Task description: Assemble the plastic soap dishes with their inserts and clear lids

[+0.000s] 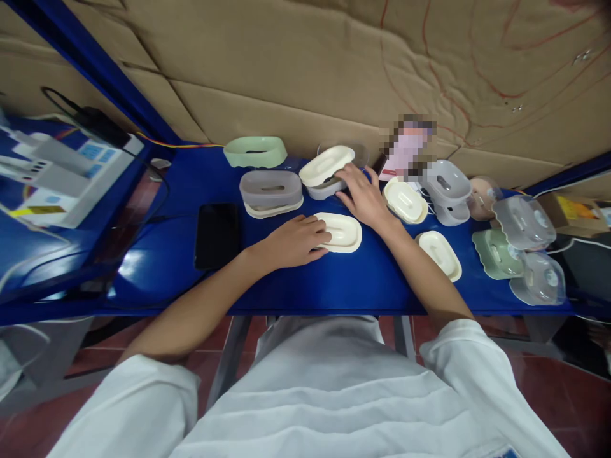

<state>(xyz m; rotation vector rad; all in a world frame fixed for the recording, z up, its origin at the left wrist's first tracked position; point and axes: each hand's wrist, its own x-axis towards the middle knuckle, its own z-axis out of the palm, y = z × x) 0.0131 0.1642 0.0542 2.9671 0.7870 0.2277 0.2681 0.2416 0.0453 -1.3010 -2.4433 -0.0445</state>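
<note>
My left hand rests with curled fingers on the left end of a cream oval soap-dish tray lying on the blue table. Further back, my right hand grips the right end of a second cream tray. That tray is tilted over a greyish soap-dish shell, which it partly hides. Left of them, a grey-mauve soap-dish shell sits on a cream base. A light green shell stands behind it.
Right of my hands lie two more cream trays, stacked grey dishes, and several clear and green dishes. A black phone lies left. A power strip with cables is far left. Cardboard lines the back.
</note>
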